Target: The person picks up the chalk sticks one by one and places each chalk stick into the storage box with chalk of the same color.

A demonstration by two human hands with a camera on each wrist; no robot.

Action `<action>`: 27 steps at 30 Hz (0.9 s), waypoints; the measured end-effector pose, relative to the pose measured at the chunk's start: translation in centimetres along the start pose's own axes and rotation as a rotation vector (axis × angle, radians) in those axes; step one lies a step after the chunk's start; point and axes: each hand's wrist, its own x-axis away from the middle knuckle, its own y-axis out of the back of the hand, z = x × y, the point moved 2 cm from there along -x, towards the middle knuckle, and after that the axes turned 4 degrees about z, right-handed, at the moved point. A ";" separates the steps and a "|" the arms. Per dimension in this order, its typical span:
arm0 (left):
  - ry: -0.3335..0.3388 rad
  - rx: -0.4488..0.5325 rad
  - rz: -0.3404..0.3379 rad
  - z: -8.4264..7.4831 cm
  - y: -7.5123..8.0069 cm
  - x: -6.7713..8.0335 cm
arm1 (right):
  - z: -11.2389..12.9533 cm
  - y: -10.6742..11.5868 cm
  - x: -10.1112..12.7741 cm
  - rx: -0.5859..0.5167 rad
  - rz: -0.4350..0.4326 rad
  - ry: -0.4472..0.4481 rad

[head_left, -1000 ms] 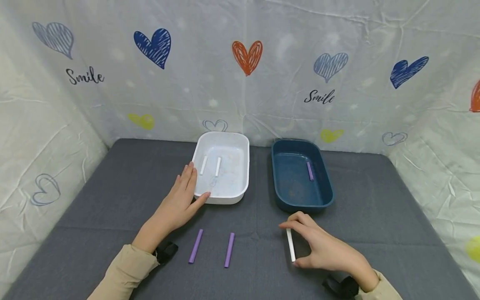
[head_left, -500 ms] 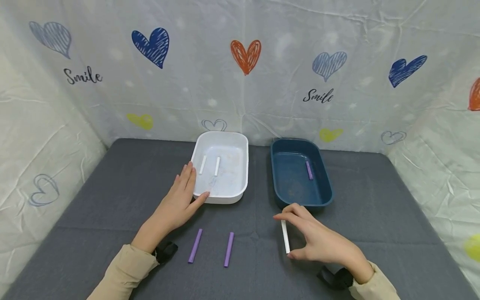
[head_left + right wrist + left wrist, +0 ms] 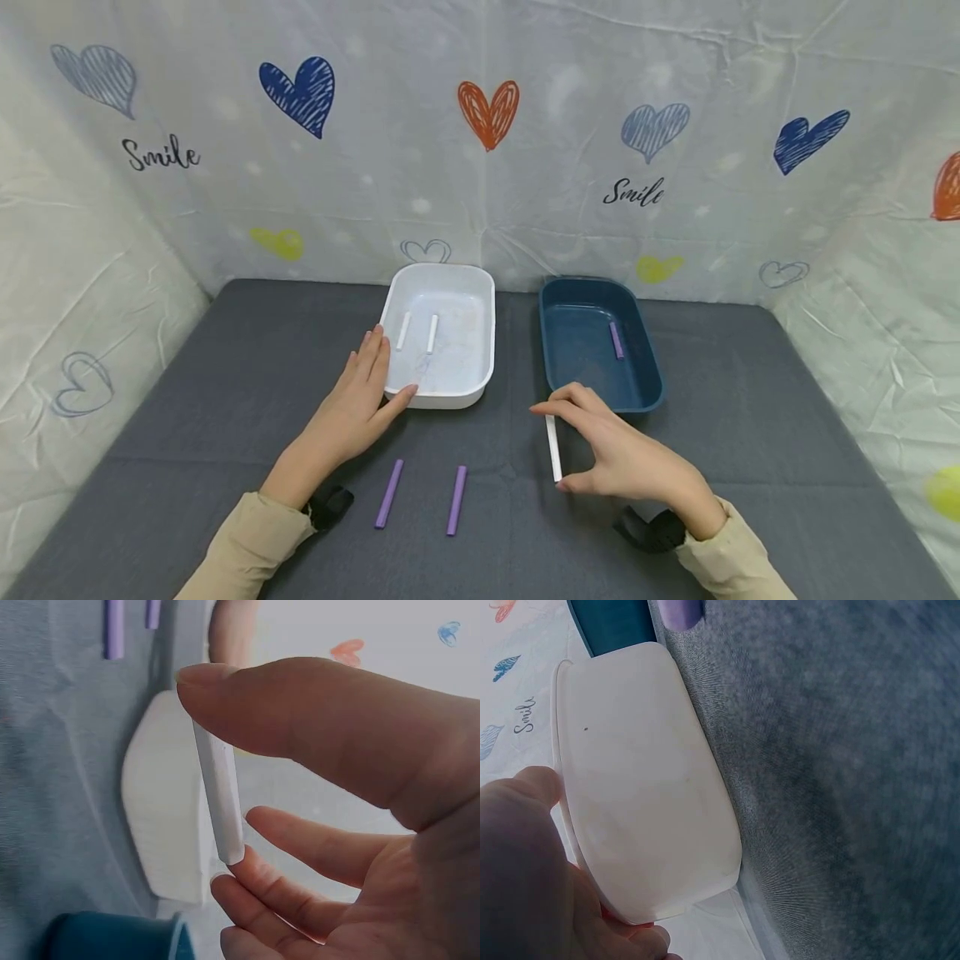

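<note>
Currently right hand [image 3: 622,458] pinches white stick [image 3: 553,448] end to end above worktop [image 3: 750,433]; left hand [image 3: 352,408], fingers straight, rests against white tray [image 3: 480,375].

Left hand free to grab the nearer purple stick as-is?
Probably yes. The left hand only rests open against the white tray, holding nothing, and the purple stick lies bare on the cloth beside its wrist with nothing over it.

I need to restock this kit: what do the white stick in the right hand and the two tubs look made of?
White stick: probably chalk, matte and powdery-looking. White tub and blue tub: likely moulded plastic, with smooth walls, rounded corners and a faint sheen.
</note>
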 end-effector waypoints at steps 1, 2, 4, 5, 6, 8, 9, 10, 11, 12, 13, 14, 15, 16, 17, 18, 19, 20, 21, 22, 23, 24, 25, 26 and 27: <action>-0.002 -0.002 -0.003 0.0 0.0 0.0 | 0.1 0.2 -0.2 0.002 -0.004 0.000; -0.004 -0.004 -0.004 0.1 0.0 -0.1 | 0.2 0.3 -0.3 0.002 -0.007 0.000; -0.009 -0.009 -0.008 0.1 -0.1 -0.2 | 0.4 0.6 -0.6 0.003 -0.013 0.002; -0.010 -0.009 -0.008 0.1 -0.1 -0.2 | 0.5 0.7 -0.8 0.003 -0.015 0.004; -0.010 -0.009 -0.008 0.1 -0.1 -0.2 | 0.6 0.8 -0.9 0.003 -0.017 0.008; -0.009 -0.009 -0.006 0.0 0.0 -0.3 | 0.8 1.0 -1.2 0.001 -0.019 0.016; -0.008 -0.008 -0.004 0.0 0.0 -0.3 | 0.8 1.0 -1.3 0.002 -0.022 0.020; -0.008 -0.007 -0.003 0.0 0.0 -0.3 | 0.9 1.1 -1.4 0.001 -0.026 0.026; -0.008 -0.007 -0.001 0.0 0.1 -0.3 | 1.0 1.1 -1.5 0.001 -0.029 0.030; -0.008 -0.006 0.000 0.0 0.1 -0.3 | 1.1 1.2 -1.6 -0.001 -0.032 0.033; -0.008 -0.006 0.000 0.0 0.1 -0.3 | 1.1 1.2 -1.7 -0.001 -0.035 0.037; -0.007 -0.006 0.000 0.0 0.1 -0.2 | 1.2 1.2 -1.8 -0.001 -0.037 0.041; -0.006 -0.006 0.000 0.0 0.1 -0.2 | 1.3 1.2 -1.9 -0.003 -0.038 0.044; -0.005 -0.005 0.001 0.1 0.0 -0.2 | 1.4 1.3 -2.0 -0.006 -0.038 0.044; -0.004 -0.007 0.001 0.1 0.0 -0.1 | 1.5 1.3 -2.2 -0.005 -0.039 0.045; -0.003 -0.006 0.002 0.1 0.0 -0.1 | 1.5 1.3 -2.3 -0.008 -0.038 0.043; -0.003 -0.007 0.002 0.1 0.0 -0.1 | 1.6 1.3 -2.4 -0.010 -0.037 0.043; -0.003 -0.006 0.003 0.1 0.0 -0.1 | 1.7 1.4 -2.6 -0.013 -0.038 0.042; -0.002 -0.006 0.005 0.1 0.0 0.0 | 1.8 1.4 -2.7 -0.016 -0.038 0.040; -0.001 -0.005 0.005 0.1 0.0 0.0 | 1.8 1.5 -2.8 -0.017 -0.038 0.039; -0.001 -0.005 0.005 0.1 0.0 0.0 | 1.9 1.5 -3.0 -0.019 -0.039 0.042; 0.001 -0.003 0.006 0.1 0.0 0.1 | 2.0 1.6 -3.2 -0.024 -0.039 0.045; 0.001 -0.002 0.004 0.1 0.0 0.1 | 2.1 1.6 -3.4 -0.028 -0.038 0.050; 0.002 -0.004 0.002 0.1 0.1 0.1 | 2.2 1.7 -3.6 -0.030 -0.039 0.055; 0.002 -0.003 0.002 0.1 0.1 0.2 | 2.3 1.7 -3.7 -0.035 -0.039 0.059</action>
